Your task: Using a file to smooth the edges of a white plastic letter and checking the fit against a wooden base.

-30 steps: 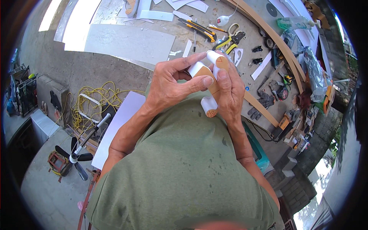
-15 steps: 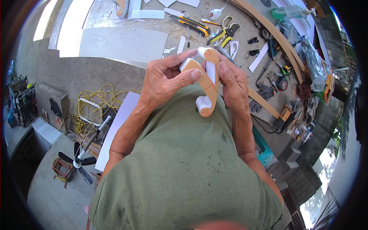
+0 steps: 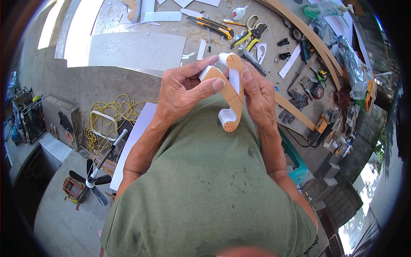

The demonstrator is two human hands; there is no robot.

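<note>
Between both hands, in front of my chest, is a curved letter-shaped piece [image 3: 233, 99] with a tan face, red marker lines and white sides. My left hand [image 3: 182, 90] pinches its upper left arm, thumb on the tan face and index finger reaching toward the white edge at the top. My right hand [image 3: 259, 92] grips the right side, its thumb lying along the edge. The other fingers of the right hand are mostly hidden behind the piece. The hooked lower end hangs free over my green shirt.
On the worktable beyond lie a yellow-black cutter knife [image 3: 212, 26], yellow-handled snips [image 3: 250, 36], a white bottle [image 3: 239, 13] and a large grey-white sheet [image 3: 137, 49]. Gloves [image 3: 294, 106] and tools are at right. Yellow cord [image 3: 109, 118] and a fan [image 3: 90, 182] stand at left.
Both hands keep nearly the same hold on the letter-shaped piece. The surroundings have shifted slightly in the view.
</note>
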